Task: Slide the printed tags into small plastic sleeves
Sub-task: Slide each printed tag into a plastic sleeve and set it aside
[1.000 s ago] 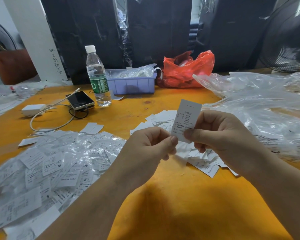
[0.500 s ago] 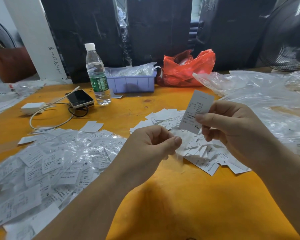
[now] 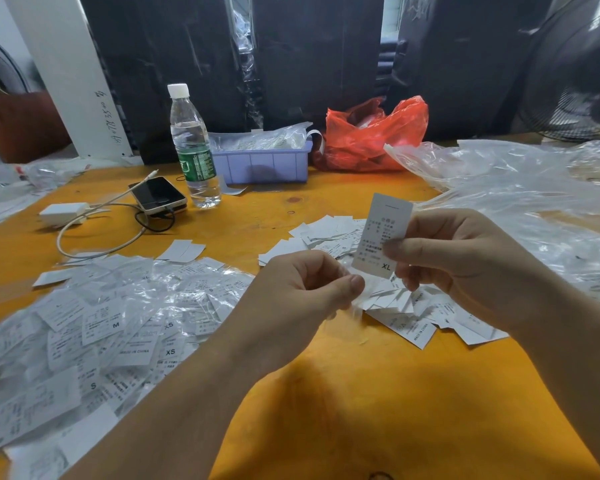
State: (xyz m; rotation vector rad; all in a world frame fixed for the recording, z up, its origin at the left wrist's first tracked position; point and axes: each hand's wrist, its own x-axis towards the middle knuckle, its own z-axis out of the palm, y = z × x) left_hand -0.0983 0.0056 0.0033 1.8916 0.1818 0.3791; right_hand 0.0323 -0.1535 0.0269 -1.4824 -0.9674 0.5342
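White XL tag (image 3: 381, 237) pinched upright in right hand (image 3: 465, 268), thumb across its face, above loose tag pile (image 3: 413, 306) at 1 o'clock. Left hand (image 3: 302, 303) pinches clear sleeve (image 3: 355, 306) just below tag. Sleeved pile (image 3: 101, 327) at 9 o'clock.

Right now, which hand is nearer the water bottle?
Left. The left hand sits below and right of the water bottle; the right hand, pinching the XL tag, is farther right.
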